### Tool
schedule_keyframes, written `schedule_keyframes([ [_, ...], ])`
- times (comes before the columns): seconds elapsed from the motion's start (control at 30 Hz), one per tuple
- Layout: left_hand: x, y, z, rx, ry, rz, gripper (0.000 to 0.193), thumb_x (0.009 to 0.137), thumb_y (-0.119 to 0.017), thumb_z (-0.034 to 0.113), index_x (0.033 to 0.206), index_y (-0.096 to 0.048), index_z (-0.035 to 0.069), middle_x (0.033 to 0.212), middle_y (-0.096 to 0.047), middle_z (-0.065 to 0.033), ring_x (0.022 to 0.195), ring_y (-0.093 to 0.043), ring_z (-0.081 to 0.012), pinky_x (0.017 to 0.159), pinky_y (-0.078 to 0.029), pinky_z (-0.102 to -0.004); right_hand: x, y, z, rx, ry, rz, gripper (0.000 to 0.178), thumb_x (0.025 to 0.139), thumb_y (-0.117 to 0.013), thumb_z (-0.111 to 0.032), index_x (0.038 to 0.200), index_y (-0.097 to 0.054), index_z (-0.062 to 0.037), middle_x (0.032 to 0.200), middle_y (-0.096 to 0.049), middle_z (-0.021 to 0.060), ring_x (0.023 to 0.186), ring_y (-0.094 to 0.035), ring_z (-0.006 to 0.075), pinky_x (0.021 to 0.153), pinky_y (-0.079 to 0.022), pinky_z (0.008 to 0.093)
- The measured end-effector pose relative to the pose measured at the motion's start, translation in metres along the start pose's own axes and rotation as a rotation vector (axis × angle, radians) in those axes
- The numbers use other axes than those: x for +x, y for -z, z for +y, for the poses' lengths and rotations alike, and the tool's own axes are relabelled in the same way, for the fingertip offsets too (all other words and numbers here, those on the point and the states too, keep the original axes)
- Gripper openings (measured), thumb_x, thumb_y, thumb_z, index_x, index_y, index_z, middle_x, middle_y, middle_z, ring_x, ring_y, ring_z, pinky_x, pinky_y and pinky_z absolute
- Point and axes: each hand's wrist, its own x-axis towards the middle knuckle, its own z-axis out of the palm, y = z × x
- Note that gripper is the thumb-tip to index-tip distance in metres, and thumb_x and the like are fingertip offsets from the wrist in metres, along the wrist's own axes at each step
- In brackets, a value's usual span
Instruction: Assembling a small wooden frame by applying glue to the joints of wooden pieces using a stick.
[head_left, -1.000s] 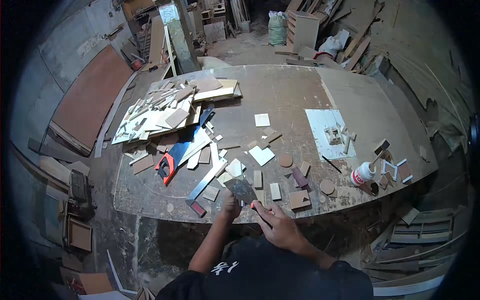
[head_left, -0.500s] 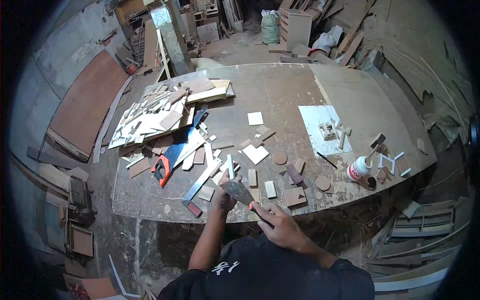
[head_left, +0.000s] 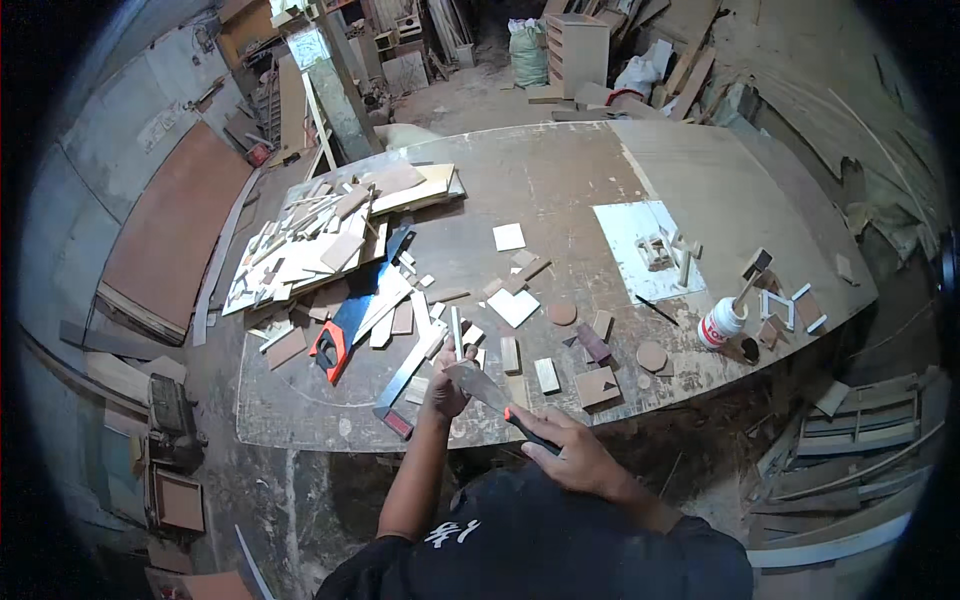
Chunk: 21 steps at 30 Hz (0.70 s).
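Observation:
My right hand (head_left: pixel 580 455) is closed round the black handle of a putty knife (head_left: pixel 480 386) with an orange band. Its broad metal blade points left and lies against or just over my left hand (head_left: pixel 447 398). Fingers of that left hand are wrapped round a narrow pale wood strip (head_left: pixel 457 332), which sticks up past them. Where blade and strip may touch is hidden. Beyond lies a try square (head_left: pixel 396 422) with a metal blade and dark reddish stock. Small wood blocks (head_left: pixel 510 355) lie right of the left hand.
A handsaw (head_left: pixel 345 325) with an orange-black handle rests beside a heap of wood offcuts (head_left: pixel 310 250) at the left. Farther right are a white sheet (head_left: pixel 630 240) bearing a small wooden assembly, a black pencil-like stick (head_left: pixel 656 311) and a white glue bottle (head_left: pixel 718 325) with a brush.
The view has shifted slightly, so the table sits a little differently. Both hands keep their grips, with the putty knife still beside the left hand.

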Motion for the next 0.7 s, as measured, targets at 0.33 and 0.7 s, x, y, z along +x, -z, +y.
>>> schedule_keyframes([
  [0.33, -0.006, -0.013, 0.009, 0.308, -0.073, 0.282, 0.07, 0.077, -0.07, 0.018, 0.133, -0.032, 0.002, 0.078, -0.054, -0.002, 0.053, -0.053, -0.0076, 0.042, -0.042, -0.0186, 0.003, 0.006, 0.007, 0.035, 0.027, 0.03, 0.053, 0.083, -0.058, -0.011, 0.134, -0.043, -0.0126, 0.092, -0.054, 0.0172, 0.08, -0.056, 0.0265, 0.075, -0.046, 0.0336],
  [0.7, -0.019, -0.012, -0.002, 0.515, -0.082, 0.426, 0.065, 0.073, -0.066, 0.004, 0.128, -0.031, 0.006, 0.111, -0.057, -0.014, 0.059, -0.053, -0.0104, 0.047, -0.044, -0.0233, 0.006, 0.027, 0.019, -0.09, -0.113, 0.147, 0.051, 0.081, -0.059, -0.012, 0.131, -0.047, -0.012, 0.093, -0.056, 0.018, 0.084, -0.059, 0.031, 0.075, -0.046, 0.0356],
])
